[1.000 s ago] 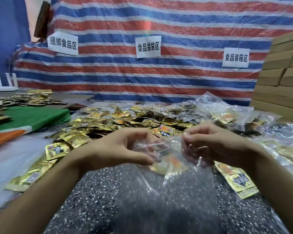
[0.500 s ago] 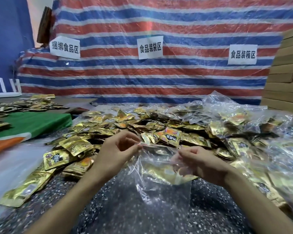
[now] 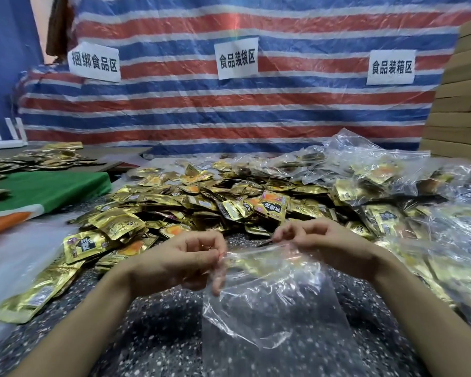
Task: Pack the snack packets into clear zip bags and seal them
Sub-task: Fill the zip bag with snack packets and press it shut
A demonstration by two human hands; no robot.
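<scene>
In the head view, the left hand (image 3: 180,263) pinched the left end of a clear zip bag's (image 3: 269,295) mouth between thumb and curled fingers. The right hand (image 3: 318,243) pinched the same edge at its right end. The bag stretched between the two hands and hung below them over the speckled tabletop (image 3: 147,336), with gold snack packets (image 3: 252,263) showing inside near its top. Just beyond both hands lay a heap of loose gold packets (image 3: 201,194). Filled clear bags (image 3: 378,172) were piled beyond the right hand, and a green cloth (image 3: 52,186) lay well off past the left hand.
</scene>
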